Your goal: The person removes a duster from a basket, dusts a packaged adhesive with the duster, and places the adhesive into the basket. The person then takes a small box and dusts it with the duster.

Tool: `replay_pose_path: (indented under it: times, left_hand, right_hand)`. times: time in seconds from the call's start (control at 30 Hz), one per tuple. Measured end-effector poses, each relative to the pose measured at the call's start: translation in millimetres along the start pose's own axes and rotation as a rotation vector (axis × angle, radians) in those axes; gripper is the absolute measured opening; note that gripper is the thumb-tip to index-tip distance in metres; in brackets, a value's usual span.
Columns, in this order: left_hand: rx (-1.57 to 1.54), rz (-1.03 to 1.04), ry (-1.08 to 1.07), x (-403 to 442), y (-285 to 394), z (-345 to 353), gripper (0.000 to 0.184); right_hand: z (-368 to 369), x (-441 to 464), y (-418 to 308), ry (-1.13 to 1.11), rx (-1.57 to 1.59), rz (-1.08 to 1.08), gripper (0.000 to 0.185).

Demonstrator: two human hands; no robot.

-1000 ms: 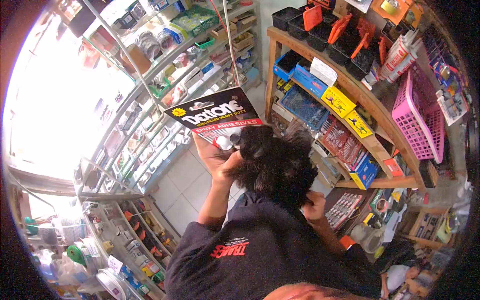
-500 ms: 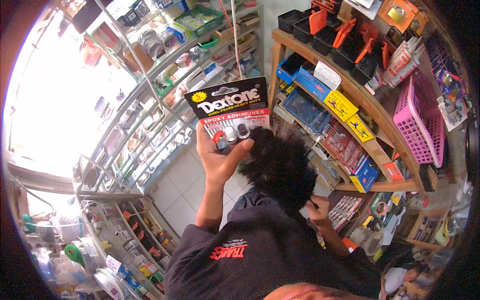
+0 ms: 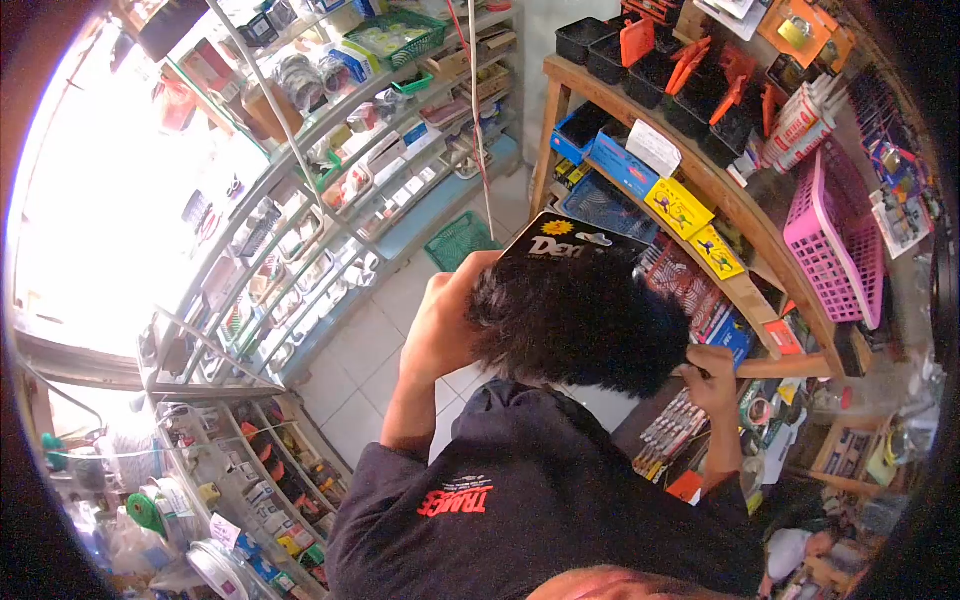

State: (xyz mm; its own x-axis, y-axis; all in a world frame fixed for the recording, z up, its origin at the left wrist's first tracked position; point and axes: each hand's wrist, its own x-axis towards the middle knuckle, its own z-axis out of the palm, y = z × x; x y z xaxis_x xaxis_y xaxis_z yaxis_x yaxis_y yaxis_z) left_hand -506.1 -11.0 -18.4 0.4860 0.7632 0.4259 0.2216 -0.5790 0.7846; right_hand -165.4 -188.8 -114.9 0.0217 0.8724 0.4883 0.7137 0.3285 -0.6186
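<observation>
The person's nearer left hand (image 3: 438, 318) pinches the left edge of the flat black cardboard pack with white lettering (image 3: 598, 250), its long axis obscured by dark hair (image 3: 575, 325), while the curled right hand (image 3: 712, 380), contents indiscernible, sits apart, right and nearer.

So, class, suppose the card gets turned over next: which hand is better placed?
Probably the left hand: it holds the card at one edge, while the right hand is curled at the far side of the black duster.
</observation>
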Motion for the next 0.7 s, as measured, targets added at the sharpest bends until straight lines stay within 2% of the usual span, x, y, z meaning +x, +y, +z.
replay_pose_path:
  times: [0.07, 0.13, 0.17, 0.27, 0.4, 0.47, 0.57, 0.7]
  left_hand:
    - [0.004, -0.012, 0.049, -2, -1, -3, 0.053]
    - [0.029, -0.056, 0.116, -6, 5, -9, 0.054]
    - [0.015, -0.008, 0.125, -9, 0, -10, 0.055]
    - [-0.039, -0.054, 0.012, -14, -8, -9, 0.058]
    - [-0.006, -0.076, 0.092, -13, 4, -16, 0.057]
    - [0.003, -0.109, 0.044, -13, 8, -18, 0.056]
    - [0.047, -0.079, 0.024, -15, -5, -12, 0.055]
    - [0.014, -0.099, 0.065, -10, 9, -17, 0.054]
  right_hand:
    - [-11, 8, -4, -0.156, -0.011, 0.120, 0.016]
    - [-19, 14, -14, -0.152, -0.096, 0.135, 0.014]
    - [-18, 17, -15, -0.129, -0.105, 0.119, 0.013]
    - [-7, 19, -18, -0.010, -0.074, 0.041, 0.012]
    - [-9, 2, 12, -0.109, -0.026, 0.143, 0.017]
    - [-12, -5, 25, -0.143, 0.010, 0.239, 0.020]
    - [-8, 9, -4, -0.109, -0.067, 0.151, 0.021]
    - [-6, 5, 2, -0.073, -0.086, 0.081, 0.024]
